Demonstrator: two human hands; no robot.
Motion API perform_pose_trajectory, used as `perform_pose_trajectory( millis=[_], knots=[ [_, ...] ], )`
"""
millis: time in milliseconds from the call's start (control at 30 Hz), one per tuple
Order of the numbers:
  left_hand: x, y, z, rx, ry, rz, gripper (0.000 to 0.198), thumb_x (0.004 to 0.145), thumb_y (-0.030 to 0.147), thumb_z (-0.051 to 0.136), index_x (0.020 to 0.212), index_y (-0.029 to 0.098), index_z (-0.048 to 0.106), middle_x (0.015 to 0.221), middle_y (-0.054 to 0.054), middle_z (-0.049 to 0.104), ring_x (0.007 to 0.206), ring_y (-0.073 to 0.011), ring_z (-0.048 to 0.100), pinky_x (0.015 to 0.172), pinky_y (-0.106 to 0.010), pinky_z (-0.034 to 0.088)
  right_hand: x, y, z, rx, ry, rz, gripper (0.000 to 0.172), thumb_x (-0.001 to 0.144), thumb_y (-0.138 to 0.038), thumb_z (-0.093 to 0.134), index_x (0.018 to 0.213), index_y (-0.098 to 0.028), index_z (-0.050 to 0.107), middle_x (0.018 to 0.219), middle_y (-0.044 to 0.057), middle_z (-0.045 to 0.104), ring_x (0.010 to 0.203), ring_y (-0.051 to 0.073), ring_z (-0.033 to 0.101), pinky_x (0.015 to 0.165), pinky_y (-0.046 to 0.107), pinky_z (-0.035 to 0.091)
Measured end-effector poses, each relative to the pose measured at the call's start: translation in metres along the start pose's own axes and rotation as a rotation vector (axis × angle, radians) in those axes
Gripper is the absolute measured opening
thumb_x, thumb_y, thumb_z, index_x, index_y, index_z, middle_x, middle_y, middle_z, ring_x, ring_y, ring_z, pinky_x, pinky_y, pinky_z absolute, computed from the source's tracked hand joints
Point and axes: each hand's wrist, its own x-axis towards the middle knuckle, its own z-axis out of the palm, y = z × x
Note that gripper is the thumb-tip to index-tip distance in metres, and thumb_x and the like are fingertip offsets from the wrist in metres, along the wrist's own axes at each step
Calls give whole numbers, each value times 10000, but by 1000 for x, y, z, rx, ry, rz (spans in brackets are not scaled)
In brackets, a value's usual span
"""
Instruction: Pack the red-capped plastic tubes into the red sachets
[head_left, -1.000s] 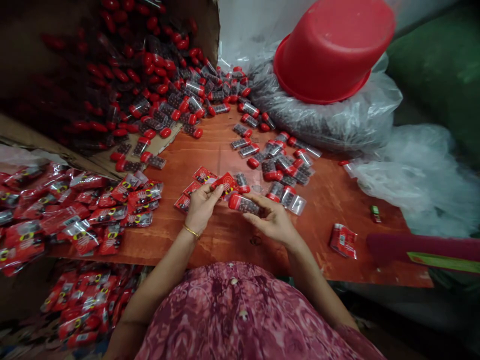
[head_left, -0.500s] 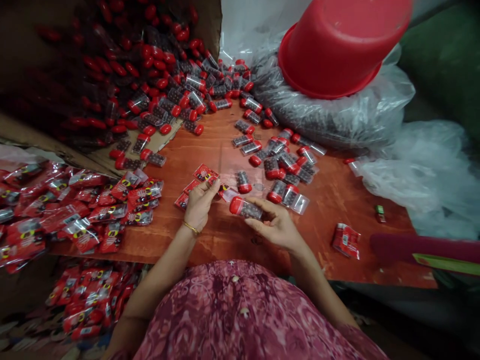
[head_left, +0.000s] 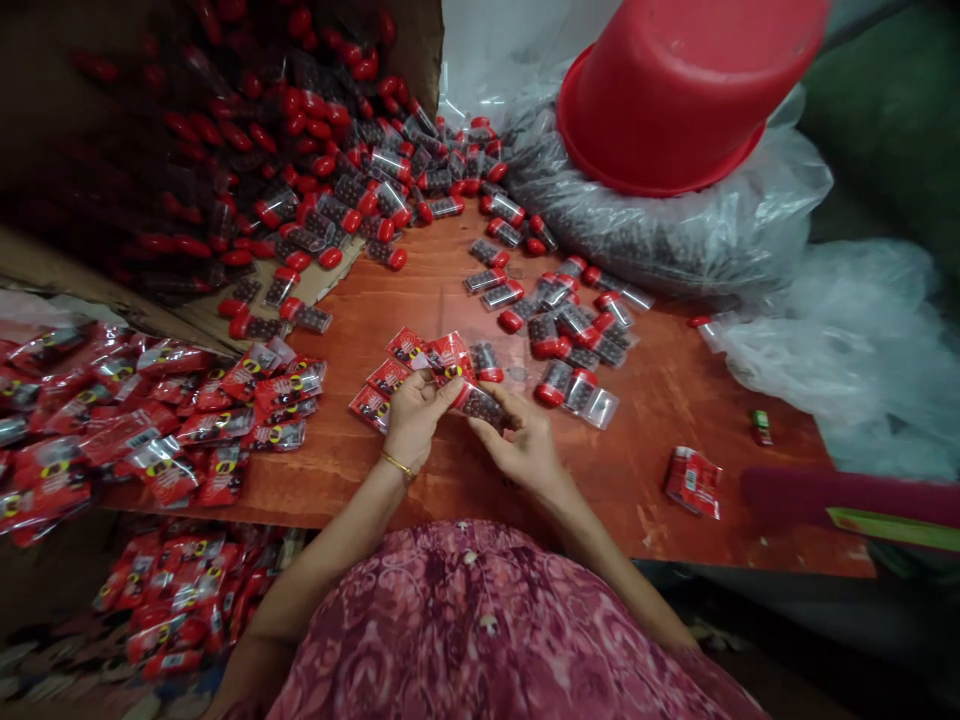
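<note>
My left hand [head_left: 414, 418] is closed in a pinch on a red printed packet [head_left: 451, 352], which points away from me. My right hand [head_left: 526, 448] grips a small clear container of dark pellets [head_left: 480, 402]. That container's capped end meets my left fingertips, and those fingers partly hide it. Whether its end is inside the packet I cannot tell. Several flat red packets [head_left: 370, 407] lie under and beside my left hand. Just beyond my hands is another red-capped container [head_left: 486, 362].
A cardboard box [head_left: 411, 50] spills red-capped containers at the back left. Filled red packets [head_left: 217, 425] are heaped at the left. A red bucket [head_left: 682, 100] rests upside down on a plastic bag [head_left: 652, 240] at the back right. A single packet [head_left: 694, 482] lies at right.
My hands have come together: the right moved left with the container, the left slightly right. The container's capped end now meets my left fingers, and the red packet shows more fully.
</note>
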Motion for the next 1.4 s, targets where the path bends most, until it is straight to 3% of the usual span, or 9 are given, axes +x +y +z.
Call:
perform_pose_trajectory(
  millis=[100, 267, 500, 767, 967, 1033, 1133, 1233, 1400],
  knots=[
    [-1, -6, 3, -71, 87, -5, 388, 470, 259, 817, 768, 152, 592, 692, 33, 665, 621, -69, 595, 680, -207, 455, 0, 3, 10, 43, 46, 71, 361, 779, -295, 580, 1114, -160, 572, 1030, 100, 649, 927, 212, 614, 834, 346, 493],
    [-3, -10, 5, -189, 152, -94, 390, 437, 231, 823, 704, 151, 549, 636, 46, 652, 586, -59, 589, 623, -181, 434, 2, 5, 14, 212, -68, 187, 287, 784, -322, 576, 1033, -178, 588, 923, 54, 670, 816, 182, 627, 760, 317, 513],
    [-6, -7, 5, -198, 123, -18, 312, 568, 348, 758, 654, 175, 513, 644, 35, 637, 614, -91, 603, 617, -218, 443, 6, -3, 17, 70, 108, 50, 304, 798, -286, 557, 1089, -200, 561, 1014, 76, 638, 931, 202, 593, 864, 367, 477],
    [1, 4, 3, -111, 96, 9, 325, 538, 358, 782, 727, 164, 602, 666, 36, 647, 577, -71, 575, 581, -195, 437, 8, -10, 13, -47, 39, -54, 337, 799, -313, 551, 1120, -211, 543, 1001, 82, 636, 925, 223, 586, 857, 386, 476],
    [-1, 0, 2, -126, 110, 61, 279, 569, 400, 759, 665, 172, 631, 636, 28, 652, 581, -77, 578, 583, -196, 435, 10, -9, 22, 306, 17, 201, 348, 804, -416, 537, 1080, -204, 545, 931, 52, 645, 750, 182, 612, 687, 323, 534],
    [-4, -3, 1, -105, 98, 79, 269, 582, 401, 753, 682, 176, 644, 635, 24, 655, 601, -87, 590, 600, -207, 438, 12, -9, 22, 325, 17, 200, 342, 790, -418, 554, 1054, -201, 554, 922, 46, 645, 758, 177, 608, 698, 314, 531],
    [-3, -1, -3, -77, 120, 54, 300, 547, 387, 777, 721, 173, 659, 675, 6, 677, 671, -110, 628, 656, -225, 448, 12, -3, 17, 248, 41, 115, 312, 795, -372, 554, 1054, -198, 554, 961, 48, 644, 867, 185, 599, 803, 321, 500],
    [2, 7, -8, -43, 180, -45, 326, 514, 389, 791, 705, 171, 640, 716, -15, 697, 731, -134, 658, 695, -237, 455, 9, 8, 8, 24, 22, 99, 314, 792, -330, 542, 1073, -190, 549, 926, 61, 646, 809, 195, 595, 763, 346, 496],
    [2, 2, -11, 91, 185, -68, 337, 505, 400, 789, 632, 150, 602, 647, -9, 675, 617, -113, 642, 571, -192, 429, 10, 13, -4, -417, -102, -28, 318, 754, -306, 582, 1040, -168, 603, 1008, 141, 621, 920, 287, 554, 819, 458, 449]
  ],
)
